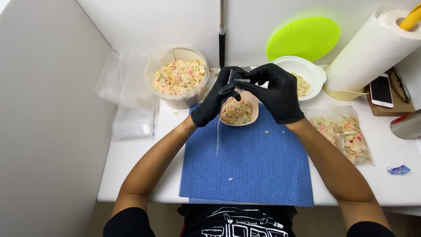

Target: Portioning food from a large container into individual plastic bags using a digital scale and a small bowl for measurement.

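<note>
Mat (pixel 263 171): blue, woven texture. Beyond mat: black gloves (pixel 276 94), lime-green lid (pixel 303 38), white bowl (pixel 313 72). Left of mat: clear tub (pixel 177 77), pastel multicoloured flakes.

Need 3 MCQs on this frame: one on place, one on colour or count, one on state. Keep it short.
1. Where is the small beige bowl?
A. on the far edge of the blue mat
B. inside the big clear tub
C. on the paper towel roll

2. What colour are the gloves on the left hand and right hand?
A. blue
B. black
C. white

3. What state is the clear bag held between the hands in?
A. full and sealed
B. lying flat on the mat
C. empty, hanging down from the fingers

Answers:
1 A: the bowl sits on the mat's far edge, under the hands.
2 B: both gloves are black.
3 C: no mix shows inside it, and it hangs edge-on over the mat.
</note>
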